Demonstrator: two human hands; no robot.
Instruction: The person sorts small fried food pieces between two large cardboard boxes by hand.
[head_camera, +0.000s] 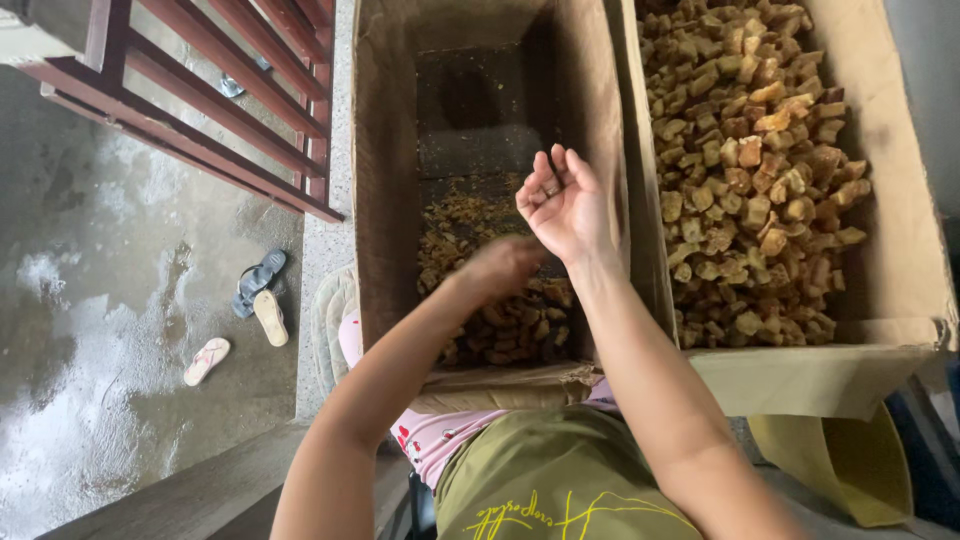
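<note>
My right hand (563, 203) is raised palm-up over the left cardboard box (385, 180), fingers loosely apart, with nothing visible in it. My left hand (503, 268) is blurred with motion, low inside the same box just above a heap of brown chunks (510, 325). Whether it holds anything is unclear. The left box is only partly filled, with dark bare bottom at its far end. The right cardboard box (905, 240) is heaped with many tan and brown chunks (755, 170).
A dark red railing (230, 110) runs at the upper left above a wet concrete floor (110, 330). Several sandals (255, 300) lie on that floor. A yellowish bag (850, 460) hangs below the right box. My lap is at the bottom.
</note>
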